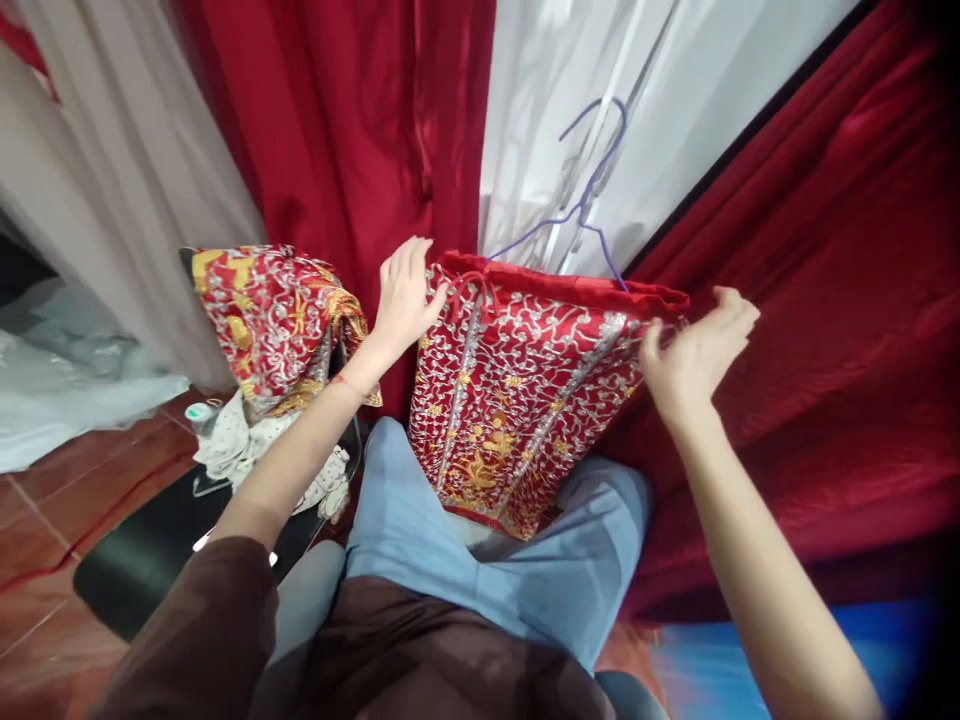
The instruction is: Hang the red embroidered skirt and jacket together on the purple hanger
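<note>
A red skirt (517, 400) with silver and gold embroidery stands stretched out between my hands, its lower end between my knees. Its plain red waistband is at the top, with a tied drawstring (480, 285) near the left corner. A purple wire hanger (581, 205) rises from inside the waistband, hook upward. My left hand (405, 295) is at the skirt's upper left corner, fingers stretched out and thumb against the cloth. At the upper right corner is my right hand (701, 345), fingers spread outward and thumb beside the waistband.
Another red and gold embroidered cloth (277, 320) drapes over something to the left. Below it, a white patterned cloth (244, 440) lies on a black seat (142, 550). Red curtains (345, 120) and a white curtain (540, 100) hang ahead. White sheer fabric (75, 370) is at far left.
</note>
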Demonstrator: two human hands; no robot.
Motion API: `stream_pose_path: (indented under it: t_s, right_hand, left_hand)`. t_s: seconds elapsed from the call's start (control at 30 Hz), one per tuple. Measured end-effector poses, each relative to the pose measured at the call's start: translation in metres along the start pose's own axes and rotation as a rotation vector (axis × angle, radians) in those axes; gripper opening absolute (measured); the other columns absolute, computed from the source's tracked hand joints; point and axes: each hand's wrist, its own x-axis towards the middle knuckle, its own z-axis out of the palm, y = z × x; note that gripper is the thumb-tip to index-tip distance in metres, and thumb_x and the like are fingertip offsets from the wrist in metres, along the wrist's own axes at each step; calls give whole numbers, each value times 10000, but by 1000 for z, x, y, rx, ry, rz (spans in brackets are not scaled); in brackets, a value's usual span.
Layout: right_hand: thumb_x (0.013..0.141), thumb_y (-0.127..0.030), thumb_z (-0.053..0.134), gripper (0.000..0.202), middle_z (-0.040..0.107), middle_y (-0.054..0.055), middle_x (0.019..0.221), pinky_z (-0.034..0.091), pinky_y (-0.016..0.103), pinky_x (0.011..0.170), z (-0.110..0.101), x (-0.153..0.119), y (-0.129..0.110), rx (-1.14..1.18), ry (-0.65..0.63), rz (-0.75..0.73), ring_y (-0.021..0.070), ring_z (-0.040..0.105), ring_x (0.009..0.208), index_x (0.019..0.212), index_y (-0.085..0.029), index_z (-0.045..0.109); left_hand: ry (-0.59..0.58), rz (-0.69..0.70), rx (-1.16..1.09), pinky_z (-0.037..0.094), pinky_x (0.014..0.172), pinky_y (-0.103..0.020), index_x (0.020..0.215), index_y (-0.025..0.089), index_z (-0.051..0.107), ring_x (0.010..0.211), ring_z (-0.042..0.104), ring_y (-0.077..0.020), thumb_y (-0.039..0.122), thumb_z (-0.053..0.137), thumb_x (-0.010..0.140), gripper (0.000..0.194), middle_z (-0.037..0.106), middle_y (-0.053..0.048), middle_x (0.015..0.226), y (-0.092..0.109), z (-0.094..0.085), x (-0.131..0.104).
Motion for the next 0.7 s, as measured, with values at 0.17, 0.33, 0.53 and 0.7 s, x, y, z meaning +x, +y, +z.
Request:
stream_pose_path:
  t_s: [0.17, 0.33, 0.53, 0.7]
  right_hand:
    - [867, -263, 509, 507, 463, 272, 1350, 363, 621, 1005, 19, -26, -105, 172, -109, -407, 417, 446, 1253, 1342, -90, 475]
    - [911, -167, 422, 372, 525, 226, 1305, 417, 498, 934, 38, -24, -231, 227, -301, -977, 355, 474, 1196, 1254, -118, 559]
    - [957, -164, 389, 274, 610, 180, 1134, 391, 411, 850, 26, -21, -325, 140, -377, -1248, 295, 509, 1043, 1117, -118, 606]
    - [977, -162, 400, 288, 604, 162, 1269, 378, 436, 953, 54, -74, -375, 127, -413, -1370, 298, 485, 1207, 1192, -133, 588]
  left_hand:
    - [-41, -656, -432, 519, 658, -290, 866, 169, 645, 717, 661, -187, 490, 547, 918, 340, 673, -79, 792, -6, -57, -81]
    - [616, -1278, -981, 400, 469, -174, 837, 178, 555, 534, 540, -76, 493, 422, 953, 361, 565, -15, 744, -39, -57, -124]
    - [918, -1275, -1174, 393, 495, -144, 808, 205, 480, 554, 487, -49, 438, 507, 937, 268, 494, 20, 771, -66, -56, -132]
    - [962, -1206, -1126, 382, 525, -134, 878, 220, 515, 615, 528, -45, 300, 531, 935, 99, 575, 21, 851, -75, -67, -134]
